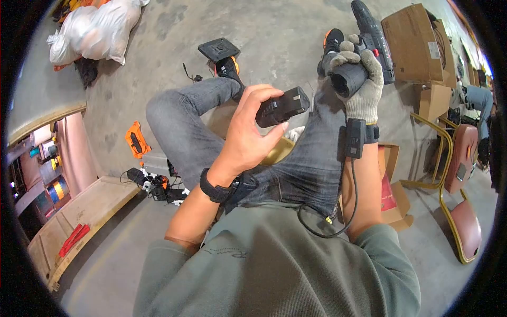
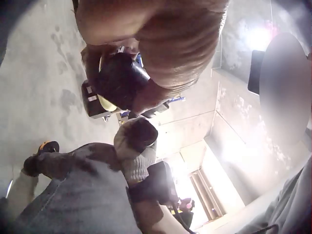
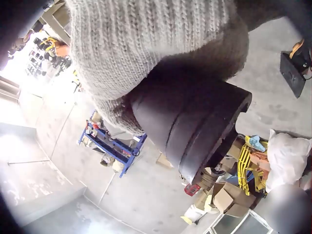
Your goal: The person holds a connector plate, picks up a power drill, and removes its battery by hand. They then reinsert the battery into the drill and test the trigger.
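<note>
Between its thumb and curled fingers, my bare left hand [image 1: 244, 129] pinches a black battery pack [image 1: 288, 107], held over my lap. The left wrist view shows the same battery pack [image 2: 122, 80] partly covered by the fingers. My right hand [image 1: 365, 98], in a grey knit glove, grips a black cordless drill [image 1: 376, 45] by its handle. The hollow lower end of the handle [image 1: 348, 80] faces back toward me, to the right of the battery pack and apart from it. In the right wrist view, that handle end [image 3: 195, 126] sticks out below the glove.
A black flat panel [image 1: 218, 49] lies by my left foot. Cardboard boxes [image 1: 412, 45] and a chair [image 1: 459, 158] stand at right. On the left are an orange item [image 1: 137, 140], a bench [image 1: 90, 222] with red-handled pliers [image 1: 74, 240], and white bags [image 1: 97, 31].
</note>
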A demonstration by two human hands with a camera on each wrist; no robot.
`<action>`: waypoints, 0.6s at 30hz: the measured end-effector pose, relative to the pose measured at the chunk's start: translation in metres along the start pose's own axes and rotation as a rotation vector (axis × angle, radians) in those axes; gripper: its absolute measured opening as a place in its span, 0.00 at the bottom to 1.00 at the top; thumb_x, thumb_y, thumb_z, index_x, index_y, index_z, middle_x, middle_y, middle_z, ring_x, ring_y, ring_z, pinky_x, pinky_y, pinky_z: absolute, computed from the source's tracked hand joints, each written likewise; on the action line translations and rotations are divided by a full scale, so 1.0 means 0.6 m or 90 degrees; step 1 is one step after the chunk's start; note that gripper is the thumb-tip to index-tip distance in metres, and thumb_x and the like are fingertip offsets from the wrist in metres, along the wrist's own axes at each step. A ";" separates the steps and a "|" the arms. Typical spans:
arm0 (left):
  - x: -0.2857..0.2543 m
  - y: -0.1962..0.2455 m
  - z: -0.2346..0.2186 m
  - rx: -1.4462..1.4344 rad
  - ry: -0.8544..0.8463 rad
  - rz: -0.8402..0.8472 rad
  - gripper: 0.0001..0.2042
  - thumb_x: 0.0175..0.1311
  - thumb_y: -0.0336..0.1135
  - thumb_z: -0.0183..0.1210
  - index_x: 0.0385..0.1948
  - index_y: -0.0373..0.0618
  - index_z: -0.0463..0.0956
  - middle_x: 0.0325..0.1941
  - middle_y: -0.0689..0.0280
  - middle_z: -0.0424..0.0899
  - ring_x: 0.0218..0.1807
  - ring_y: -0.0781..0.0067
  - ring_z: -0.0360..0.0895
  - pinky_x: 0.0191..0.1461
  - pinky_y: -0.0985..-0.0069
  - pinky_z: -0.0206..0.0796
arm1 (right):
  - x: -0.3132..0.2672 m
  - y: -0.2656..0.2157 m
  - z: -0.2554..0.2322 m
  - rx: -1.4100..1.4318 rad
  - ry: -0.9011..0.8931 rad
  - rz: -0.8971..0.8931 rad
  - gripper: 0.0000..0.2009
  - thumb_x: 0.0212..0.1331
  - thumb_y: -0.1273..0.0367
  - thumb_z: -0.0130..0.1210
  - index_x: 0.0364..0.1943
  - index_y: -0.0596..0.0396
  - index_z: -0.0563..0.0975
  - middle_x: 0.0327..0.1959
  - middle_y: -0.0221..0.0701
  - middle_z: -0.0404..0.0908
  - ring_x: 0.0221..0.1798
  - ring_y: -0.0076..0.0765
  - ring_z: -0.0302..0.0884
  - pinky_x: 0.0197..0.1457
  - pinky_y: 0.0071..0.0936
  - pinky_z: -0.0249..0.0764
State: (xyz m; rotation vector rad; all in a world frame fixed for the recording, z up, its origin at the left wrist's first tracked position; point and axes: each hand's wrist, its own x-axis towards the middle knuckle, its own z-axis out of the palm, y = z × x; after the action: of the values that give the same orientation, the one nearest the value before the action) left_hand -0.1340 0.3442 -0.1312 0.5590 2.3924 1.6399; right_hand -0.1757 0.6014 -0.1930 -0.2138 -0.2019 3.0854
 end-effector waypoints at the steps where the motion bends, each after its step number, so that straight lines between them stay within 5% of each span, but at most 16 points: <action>1: 0.000 0.000 0.000 0.000 0.000 0.001 0.28 0.50 0.21 0.67 0.56 0.42 0.70 0.55 0.61 0.74 0.62 0.65 0.73 0.69 0.70 0.61 | 0.000 0.000 0.000 0.000 -0.001 0.000 0.20 0.63 0.73 0.57 0.58 0.62 0.69 0.46 0.39 0.76 0.41 0.29 0.79 0.55 0.34 0.75; 18: -0.005 -0.002 -0.006 0.062 0.038 0.070 0.24 0.49 0.24 0.73 0.50 0.41 0.75 0.54 0.58 0.81 0.56 0.61 0.80 0.63 0.68 0.69 | 0.004 0.000 -0.002 0.000 0.015 -0.008 0.21 0.62 0.73 0.57 0.58 0.65 0.69 0.46 0.42 0.77 0.41 0.32 0.80 0.55 0.35 0.77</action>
State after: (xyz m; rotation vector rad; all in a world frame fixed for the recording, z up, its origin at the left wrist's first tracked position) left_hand -0.1332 0.3394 -0.1312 0.6780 2.5379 1.6116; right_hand -0.1778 0.6019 -0.1946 -0.2475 -0.2007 3.0689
